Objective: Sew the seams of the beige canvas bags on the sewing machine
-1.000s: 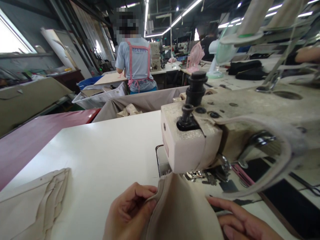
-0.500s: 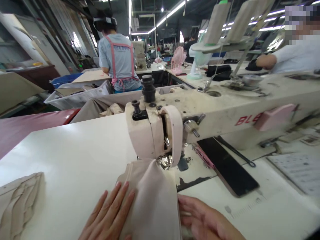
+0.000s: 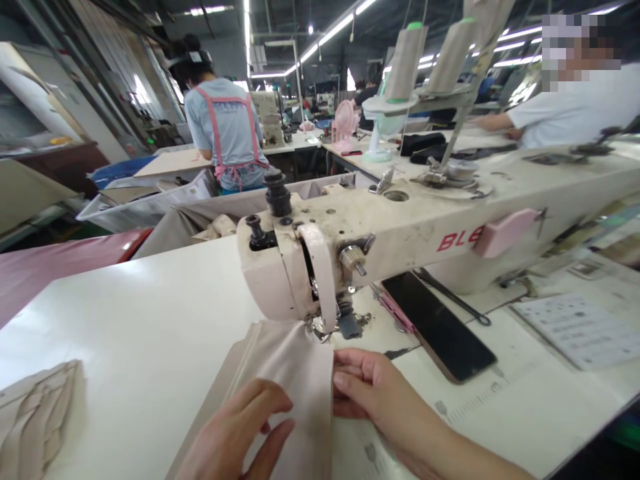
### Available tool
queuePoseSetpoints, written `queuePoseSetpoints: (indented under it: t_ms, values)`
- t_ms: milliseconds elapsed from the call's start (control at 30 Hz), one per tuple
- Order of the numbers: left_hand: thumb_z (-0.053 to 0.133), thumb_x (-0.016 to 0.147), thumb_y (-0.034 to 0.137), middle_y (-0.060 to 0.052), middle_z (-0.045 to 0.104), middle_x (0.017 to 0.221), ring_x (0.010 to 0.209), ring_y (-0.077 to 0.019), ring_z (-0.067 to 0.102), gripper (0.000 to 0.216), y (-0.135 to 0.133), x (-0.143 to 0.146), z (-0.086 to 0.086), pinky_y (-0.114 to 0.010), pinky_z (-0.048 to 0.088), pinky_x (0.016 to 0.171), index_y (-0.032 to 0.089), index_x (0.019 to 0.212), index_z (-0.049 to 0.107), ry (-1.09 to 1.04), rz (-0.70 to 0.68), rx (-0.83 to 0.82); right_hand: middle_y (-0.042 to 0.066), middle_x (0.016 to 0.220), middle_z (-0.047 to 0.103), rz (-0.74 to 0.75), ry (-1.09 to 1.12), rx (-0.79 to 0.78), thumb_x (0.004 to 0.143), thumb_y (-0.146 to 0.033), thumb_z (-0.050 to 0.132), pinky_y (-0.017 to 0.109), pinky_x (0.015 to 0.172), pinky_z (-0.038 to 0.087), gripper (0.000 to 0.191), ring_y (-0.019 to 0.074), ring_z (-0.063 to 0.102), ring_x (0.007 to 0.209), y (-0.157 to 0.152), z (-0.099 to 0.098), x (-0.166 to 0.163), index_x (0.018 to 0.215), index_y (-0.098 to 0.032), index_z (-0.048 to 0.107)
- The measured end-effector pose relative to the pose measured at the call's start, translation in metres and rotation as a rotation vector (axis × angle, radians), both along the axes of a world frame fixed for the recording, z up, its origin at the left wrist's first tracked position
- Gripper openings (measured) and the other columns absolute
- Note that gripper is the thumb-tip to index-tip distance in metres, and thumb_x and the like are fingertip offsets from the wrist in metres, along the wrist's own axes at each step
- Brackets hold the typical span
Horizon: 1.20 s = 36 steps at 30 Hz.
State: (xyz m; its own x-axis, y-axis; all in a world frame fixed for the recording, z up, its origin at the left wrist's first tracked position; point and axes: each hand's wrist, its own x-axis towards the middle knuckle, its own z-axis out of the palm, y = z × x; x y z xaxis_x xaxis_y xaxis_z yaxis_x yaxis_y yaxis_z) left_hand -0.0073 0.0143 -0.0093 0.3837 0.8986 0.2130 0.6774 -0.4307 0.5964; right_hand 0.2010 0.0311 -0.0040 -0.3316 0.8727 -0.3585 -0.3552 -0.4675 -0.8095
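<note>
A folded strip of beige fabric (image 3: 290, 373) lies on the white table (image 3: 150, 333), its far end under the presser foot (image 3: 320, 328) of a cream sewing machine (image 3: 400, 227). My left hand (image 3: 240, 433) rests on top of the fabric, fingers bent and pressing it down. At the fabric's right edge, my right hand (image 3: 370, 390) pinches the cloth with curled fingers, just in front of the needle area.
A black phone (image 3: 437, 327) lies beside the machine. A stack of beige pieces (image 3: 35, 413) sits at the left edge. Thread cones (image 3: 430, 57) stand on the machine. A person in a pink-strapped apron (image 3: 223, 130) stands behind; another person (image 3: 570, 100) sits at right.
The view swung left to right along the machine. My left hand went from pinching the fabric edge to lying on top; my right hand moved up to grip the right edge.
</note>
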Motion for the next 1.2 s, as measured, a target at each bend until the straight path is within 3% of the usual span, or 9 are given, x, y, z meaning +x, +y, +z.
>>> queuePoseSetpoints:
  t_ms: [100, 233, 400, 733, 900, 1200]
  values:
    - [0.063, 0.079, 0.030, 0.002, 0.058, 0.064, 0.049, -0.0104, 0.051, 0.016, 0.020, 0.035, 0.006, -0.018, 0.043, 0.047, 0.021, 0.072, 0.051, -0.074, 0.088, -0.214, 0.005, 0.079, 0.072, -0.009, -0.051, 0.018, 0.073, -0.032, 0.072, 0.034, 0.074, 0.055, 0.030, 0.0201, 0.069, 0.074, 0.002, -0.005, -0.002, 0.096, -0.013, 0.068]
    - [0.066, 0.074, 0.024, 0.003, 0.052, 0.061, 0.050, -0.0098, 0.045, 0.017, 0.034, 0.055, -0.001, -0.018, 0.035, 0.045, 0.019, 0.070, 0.049, -0.138, 0.128, -0.344, 0.004, 0.078, 0.072, -0.030, -0.097, 0.017, 0.071, -0.037, 0.075, 0.033, 0.075, 0.054, 0.033, 0.0188, 0.068, 0.072, 0.004, -0.006, 0.000, 0.095, -0.014, 0.069]
    - [0.056, 0.079, 0.020, 0.001, 0.055, 0.062, 0.053, -0.0108, 0.048, 0.011, 0.033, 0.054, -0.004, -0.019, 0.036, 0.048, 0.018, 0.069, 0.051, -0.167, 0.106, -0.370, 0.005, 0.081, 0.073, -0.031, -0.125, 0.020, 0.069, -0.035, 0.076, 0.034, 0.076, 0.054, 0.035, 0.0204, 0.068, 0.076, 0.008, -0.006, 0.002, 0.096, -0.014, 0.069]
    - [0.069, 0.066, 0.020, 0.006, 0.047, 0.057, 0.049, -0.0077, 0.039, 0.022, 0.031, 0.058, 0.000, -0.017, 0.031, 0.043, 0.019, 0.066, 0.048, -0.180, 0.180, -0.374, 0.002, 0.079, 0.074, 0.025, -0.157, 0.125, 0.075, -0.025, 0.065, 0.030, 0.072, 0.055, 0.019, 0.0186, 0.069, 0.073, 0.010, -0.007, 0.002, 0.091, -0.018, 0.073]
    - [0.062, 0.070, 0.018, 0.006, 0.046, 0.056, 0.047, -0.0076, 0.040, 0.017, 0.029, 0.059, 0.002, -0.017, 0.032, 0.043, 0.019, 0.066, 0.046, -0.202, 0.172, -0.353, 0.002, 0.078, 0.074, 0.025, -0.167, 0.134, 0.074, -0.025, 0.066, 0.033, 0.074, 0.055, 0.019, 0.0202, 0.070, 0.074, 0.011, -0.006, 0.002, 0.089, -0.018, 0.074]
    - [0.049, 0.087, 0.028, 0.001, 0.055, 0.065, 0.054, -0.0130, 0.054, 0.010, 0.029, 0.050, -0.009, -0.020, 0.046, 0.047, 0.019, 0.086, 0.054, -0.447, 0.169, -0.513, 0.004, 0.079, 0.074, 0.058, -0.163, 0.136, 0.073, -0.039, 0.071, 0.035, 0.076, 0.055, 0.030, 0.0215, 0.071, 0.075, 0.011, -0.002, 0.002, 0.093, -0.017, 0.072]
